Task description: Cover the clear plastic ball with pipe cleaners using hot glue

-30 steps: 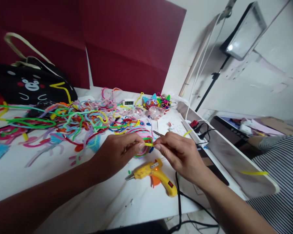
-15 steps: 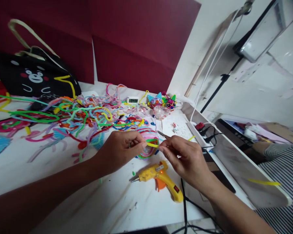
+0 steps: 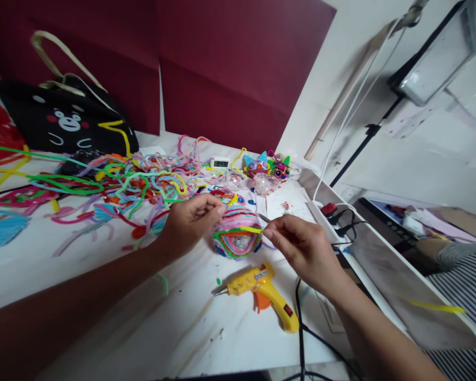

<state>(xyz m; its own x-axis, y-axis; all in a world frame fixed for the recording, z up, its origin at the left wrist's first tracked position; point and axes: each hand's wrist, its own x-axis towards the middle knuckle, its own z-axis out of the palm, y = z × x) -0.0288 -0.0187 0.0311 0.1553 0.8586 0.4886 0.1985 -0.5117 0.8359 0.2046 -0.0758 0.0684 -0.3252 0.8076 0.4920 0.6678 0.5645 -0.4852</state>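
My right hand (image 3: 307, 243) pinches one end of a short yellow pipe cleaner (image 3: 250, 229). Its free end points left, across the front of a round ornament (image 3: 238, 218) covered with rows of coloured pipe cleaners. Left of the ornament, my left hand (image 3: 196, 219) is closed, thumb against curled fingers, and nothing shows in its grip. A dark pointed tool tip (image 3: 264, 217) shows just behind my right fingers; I cannot tell whether the hand holds it. On the table below the ornament lies a yellow hot glue gun (image 3: 257, 286), its nozzle to the left.
Tangled pipe cleaners (image 3: 143, 180) cover the table's left and back. Behind them stands a black bag (image 3: 69, 124). Two cat-faced ornaments (image 3: 267, 166) and a small digital clock (image 3: 219, 163) are at the back. A white tray (image 3: 392, 286) with a power strip runs along the right; black cables (image 3: 300, 338) trail below.
My left hand has let go of the yellow pipe cleaner and moved up and left. My right hand keeps its end. More of the round ornament shows. The view has shifted slightly.
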